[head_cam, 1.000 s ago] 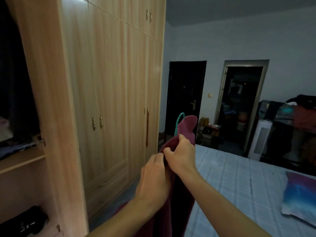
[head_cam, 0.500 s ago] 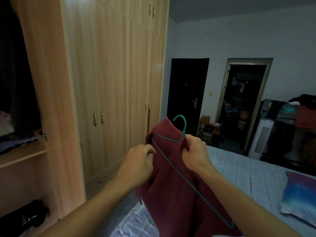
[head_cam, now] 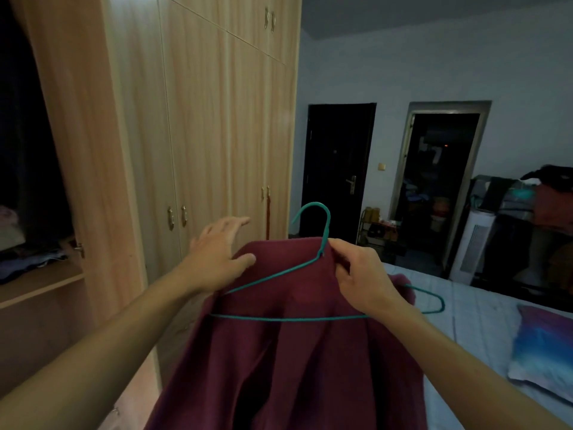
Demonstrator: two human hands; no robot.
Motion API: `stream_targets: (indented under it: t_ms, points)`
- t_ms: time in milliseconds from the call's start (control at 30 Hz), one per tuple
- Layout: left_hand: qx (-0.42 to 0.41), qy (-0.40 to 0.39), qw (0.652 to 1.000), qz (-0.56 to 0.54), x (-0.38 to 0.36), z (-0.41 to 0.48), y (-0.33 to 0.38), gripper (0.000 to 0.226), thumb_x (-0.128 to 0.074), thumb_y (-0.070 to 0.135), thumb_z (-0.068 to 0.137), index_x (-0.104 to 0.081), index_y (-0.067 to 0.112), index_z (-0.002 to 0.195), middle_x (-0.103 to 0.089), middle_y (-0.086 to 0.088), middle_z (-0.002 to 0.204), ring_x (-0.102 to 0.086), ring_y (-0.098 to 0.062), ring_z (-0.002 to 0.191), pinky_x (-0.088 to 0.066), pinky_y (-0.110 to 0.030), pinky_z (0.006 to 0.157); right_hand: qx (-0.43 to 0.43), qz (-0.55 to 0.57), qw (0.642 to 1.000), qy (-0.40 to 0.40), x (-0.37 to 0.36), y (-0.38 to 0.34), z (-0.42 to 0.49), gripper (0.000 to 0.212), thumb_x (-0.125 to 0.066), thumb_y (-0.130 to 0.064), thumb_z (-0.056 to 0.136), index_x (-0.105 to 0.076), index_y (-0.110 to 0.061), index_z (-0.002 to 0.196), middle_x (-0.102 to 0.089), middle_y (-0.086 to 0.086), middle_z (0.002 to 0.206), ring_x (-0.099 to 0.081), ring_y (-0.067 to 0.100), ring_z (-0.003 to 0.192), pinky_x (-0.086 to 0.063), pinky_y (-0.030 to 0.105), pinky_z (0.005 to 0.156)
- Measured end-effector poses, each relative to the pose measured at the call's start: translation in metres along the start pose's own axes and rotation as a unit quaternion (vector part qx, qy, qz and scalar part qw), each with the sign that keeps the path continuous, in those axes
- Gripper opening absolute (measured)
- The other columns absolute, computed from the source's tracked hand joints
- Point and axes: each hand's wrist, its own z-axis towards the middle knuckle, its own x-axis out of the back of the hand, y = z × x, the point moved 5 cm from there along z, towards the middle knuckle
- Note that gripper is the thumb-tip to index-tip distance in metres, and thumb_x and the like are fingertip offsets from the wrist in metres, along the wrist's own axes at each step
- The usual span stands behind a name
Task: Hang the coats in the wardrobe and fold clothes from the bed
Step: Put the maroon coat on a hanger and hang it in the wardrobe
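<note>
The right hand (head_cam: 359, 274) pinches the neck of a teal wire hanger (head_cam: 288, 319) just below its hook, with thumb and fingers curled round the wire and a fold of the maroon coat (head_cam: 310, 367) gathered at the collar. The coat is held up in the near centre, between the wardrobe (head_cam: 198, 150) on the left and the bed (head_cam: 459, 308) on the right. It drapes down from the hanger out of the bottom of the view. The hanger lies tilted against the cloth with the hook pointing up and far. Its left arm and bottom bar cross the front of the coat, and its right end sticks out past the cloth over the bed. The left hand (head_cam: 217, 252) is wide, fingers straight and spread toward the wardrobe, with the thumb touching the coat's left shoulder. The nearest wardrobe doors are closed, with 2 small brass handles (head_cam: 176, 217) side by side. At far left an open compartment shows a wooden shelf (head_cam: 40, 283) carrying folded clothes (head_cam: 31, 259). A blue and purple pillow (head_cam: 545, 352) lies on the bed at the right. Far across the room are a closed dark door (head_cam: 338, 172) and an open doorway (head_cam: 440, 181). To their right stand a white tower appliance (head_cam: 474, 243) and a heap of garments (head_cam: 542, 206).
</note>
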Motion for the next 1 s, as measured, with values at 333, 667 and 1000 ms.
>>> stream_targets:
  t_ms: [333, 667, 1000]
  points:
    - [0.204, -0.276, 0.87, -0.353, -0.026, -0.04, -0.034, 0.05, -0.084, 0.033, 0.074, -0.068, 0.006, 0.113, -0.068, -0.003, 0.081, -0.056, -0.007, 0.053, -0.041, -0.018, 0.044, 0.011, -0.009, 1.0, 0.02, 0.008, 0.009, 0.005, 0.046, -0.053, 0.009, 0.086, -0.065, -0.013, 0.124, -0.072, 0.003, 0.104, -0.067, 0.016, 0.098, -0.054, 0.037, 0.088]
    - [0.161, -0.233, 0.937, -0.204, -0.014, -0.04, -0.035, 0.024, -0.076, -0.003, 0.076, -0.076, 0.01, 0.097, -0.076, -0.005, 0.094, -0.07, -0.024, 0.098, -0.055, -0.037, 0.091, 0.038, -0.023, 0.998, 0.038, 0.007, 0.013, 0.004, 0.046, -0.053, 0.01, 0.086, -0.065, -0.015, 0.124, -0.072, -0.003, 0.105, -0.066, 0.005, 0.097, -0.051, 0.017, 0.088]
    - [0.12, -0.201, 0.96, -0.153, 0.005, -0.033, -0.032, 0.027, -0.069, -0.008, 0.079, -0.078, 0.014, 0.092, -0.077, -0.001, 0.088, -0.072, -0.019, 0.091, -0.055, -0.032, 0.086, 0.063, -0.022, 0.997, 0.043, 0.022, 0.018, 0.0, 0.044, -0.061, 0.005, 0.084, -0.069, -0.02, 0.119, -0.072, -0.012, 0.105, -0.065, -0.002, 0.1, -0.052, 0.021, 0.09]
